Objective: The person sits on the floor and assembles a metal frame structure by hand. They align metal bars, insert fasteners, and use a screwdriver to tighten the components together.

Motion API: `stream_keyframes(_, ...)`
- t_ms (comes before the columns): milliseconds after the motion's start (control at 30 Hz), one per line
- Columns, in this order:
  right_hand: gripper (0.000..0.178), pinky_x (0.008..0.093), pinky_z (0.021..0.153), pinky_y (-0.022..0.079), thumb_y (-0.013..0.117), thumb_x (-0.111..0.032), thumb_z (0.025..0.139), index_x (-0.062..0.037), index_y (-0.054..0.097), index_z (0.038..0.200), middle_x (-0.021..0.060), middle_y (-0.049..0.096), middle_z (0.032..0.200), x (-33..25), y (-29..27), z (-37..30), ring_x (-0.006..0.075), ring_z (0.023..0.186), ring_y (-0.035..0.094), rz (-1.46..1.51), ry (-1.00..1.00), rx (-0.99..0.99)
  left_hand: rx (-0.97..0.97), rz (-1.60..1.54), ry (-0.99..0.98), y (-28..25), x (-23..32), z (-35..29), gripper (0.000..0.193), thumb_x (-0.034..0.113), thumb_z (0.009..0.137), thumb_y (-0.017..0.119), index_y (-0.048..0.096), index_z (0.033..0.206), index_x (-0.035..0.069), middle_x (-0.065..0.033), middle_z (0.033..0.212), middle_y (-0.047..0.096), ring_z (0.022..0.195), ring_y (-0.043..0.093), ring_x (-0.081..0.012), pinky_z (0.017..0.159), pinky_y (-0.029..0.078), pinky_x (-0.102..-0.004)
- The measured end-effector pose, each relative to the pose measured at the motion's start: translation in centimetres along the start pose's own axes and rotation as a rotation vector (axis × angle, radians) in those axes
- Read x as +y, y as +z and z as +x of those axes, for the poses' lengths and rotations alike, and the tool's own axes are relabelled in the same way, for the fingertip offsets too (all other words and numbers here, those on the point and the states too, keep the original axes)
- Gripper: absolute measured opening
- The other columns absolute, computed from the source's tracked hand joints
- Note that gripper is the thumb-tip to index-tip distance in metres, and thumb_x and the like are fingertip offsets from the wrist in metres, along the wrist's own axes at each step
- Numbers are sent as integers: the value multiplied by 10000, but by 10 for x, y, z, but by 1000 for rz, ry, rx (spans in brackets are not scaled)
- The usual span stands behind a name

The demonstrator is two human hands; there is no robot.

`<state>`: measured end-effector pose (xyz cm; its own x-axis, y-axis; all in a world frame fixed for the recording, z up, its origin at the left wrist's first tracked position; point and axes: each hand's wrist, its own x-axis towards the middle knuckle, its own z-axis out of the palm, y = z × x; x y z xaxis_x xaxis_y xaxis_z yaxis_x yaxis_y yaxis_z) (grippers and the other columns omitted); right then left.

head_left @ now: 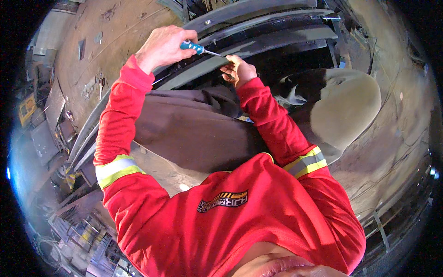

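Note:
My left hand [167, 45] is closed round the blue and white handle of a screwdriver [194, 47]. The screwdriver's thin metal shaft points right, toward my right hand [239, 70]. There, the thumb and a finger come together at the shaft's tip, with the other fingers curled below. Whatever is pinched at the tip is too small to make out. Both hands are over long grey metal bars [277, 41], which look bent in this wide view and lie side by side with dark gaps between them.
My legs in dark trousers [198, 129] are folded just below the bars. A large rounded grey shape [348, 106] sits at the right. Brown, dusty floor [134, 23] bears small scraps. Metal pieces, racks and a yellow item [27, 110] crowd the left side.

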<state>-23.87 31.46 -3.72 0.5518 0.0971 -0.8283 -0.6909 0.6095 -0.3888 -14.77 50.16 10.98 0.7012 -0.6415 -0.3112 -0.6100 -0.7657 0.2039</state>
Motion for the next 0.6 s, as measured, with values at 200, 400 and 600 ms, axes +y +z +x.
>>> stream_keyframes(200, 163, 346, 626, 496, 674, -197, 813, -73, 612, 898, 60, 576, 828, 4, -4, 8, 192, 731, 557, 146, 55, -57, -70, 88, 4, -16, 14, 13, 211, 288, 769, 663, 626, 881, 113, -123, 763, 630, 772, 617, -340, 643, 469, -433)
stream_keyframes(400, 170, 404, 814, 513, 569, -191, 886, -41, 521, 952, 84, 547, 897, 4, 2, 11, 208, 804, 549, 407, 144, -79, -138, 231, 101, -31, 34, 53, 275, 324, 711, 697, 597, 734, 69, -138, 657, 595, 696, 609, -356, 597, 451, -469)
stream_keyframes(600, 166, 408, 770, 533, 551, -176, 873, -28, 515, 936, 104, 550, 890, 3, 1, 0, 222, 793, 564, 467, 131, -118, -204, 323, 255, -24, 39, 79, 236, 277, 687, 714, 604, 760, 81, -131, 645, 600, 688, 621, -349, 584, 464, -475)
